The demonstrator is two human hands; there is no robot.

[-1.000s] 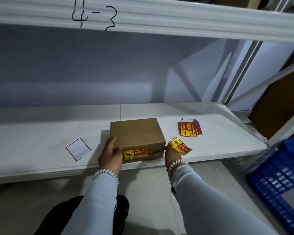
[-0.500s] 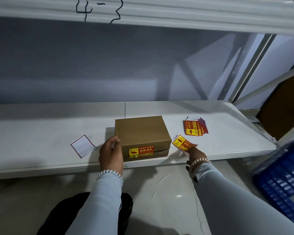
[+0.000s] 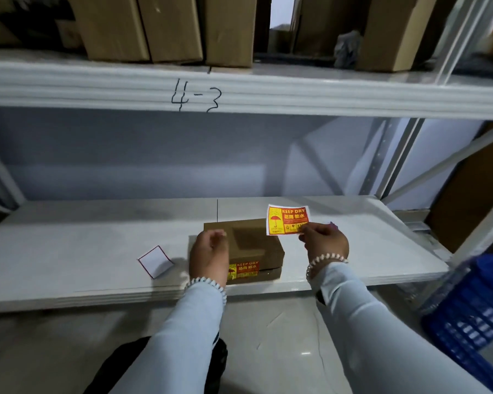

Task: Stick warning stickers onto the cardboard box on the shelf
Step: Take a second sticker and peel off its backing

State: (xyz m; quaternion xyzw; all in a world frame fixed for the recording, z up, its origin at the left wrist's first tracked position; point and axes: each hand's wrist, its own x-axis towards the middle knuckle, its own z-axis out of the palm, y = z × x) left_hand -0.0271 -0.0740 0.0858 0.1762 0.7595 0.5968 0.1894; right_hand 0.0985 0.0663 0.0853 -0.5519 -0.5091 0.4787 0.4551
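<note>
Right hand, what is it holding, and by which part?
The right hand pinches a yellow-and-red KEEP DRY warning sticker by its lower right corner, raised above the brown cardboard box.

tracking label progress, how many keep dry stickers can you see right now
2. One KEEP DRY sticker is held up in the right hand; one is stuck on the box's front face. More may be hidden behind the hands.

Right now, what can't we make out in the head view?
- Small print on the held sticker: too small; right hand covers its lower corner.
- Whether the held sticker's backing is off: not visible.
- Left part of the sticker on the box front: hidden by the left hand.
- Sticker pile on the shelf: mostly behind the right hand.
- Blue crate: cut by right edge.
</note>
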